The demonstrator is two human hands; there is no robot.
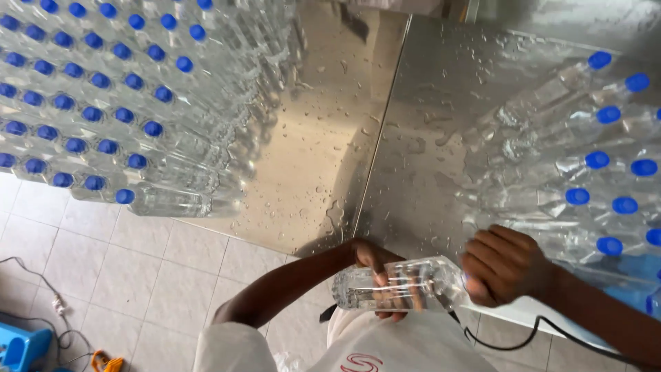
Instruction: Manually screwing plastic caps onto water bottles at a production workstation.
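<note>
Two hands hold one clear plastic water bottle [396, 284] lying sideways just off the near edge of the wet steel tabletop [323, 151], over the person's white shirt [385, 348]. The left hand [382, 275] wraps around the bottle's body from behind, fingers curled across its clear wall, gripping it. The right hand [502, 265] is closed over the bottle's cap end, so the cap itself is hidden; the fist touches the bottle's neck.

Many more bottles of the same kind stand on the tabletop, each with a blue cap. A large block of them [117, 96] fills the far left corner and runs along the left edge, in tight rows. A smaller group [585, 165] crowds the right edge, just beside the right hand. Between the two groups the steel is bare, beaded with water drops, with a seam running down its middle.

Below the tabletop's near edge lies a pale tiled floor [103, 275]. A thin cable [41, 289] trails across it toward a blue object [21, 348] at the lower left corner. A black cord [523, 337] hangs near the right forearm.
</note>
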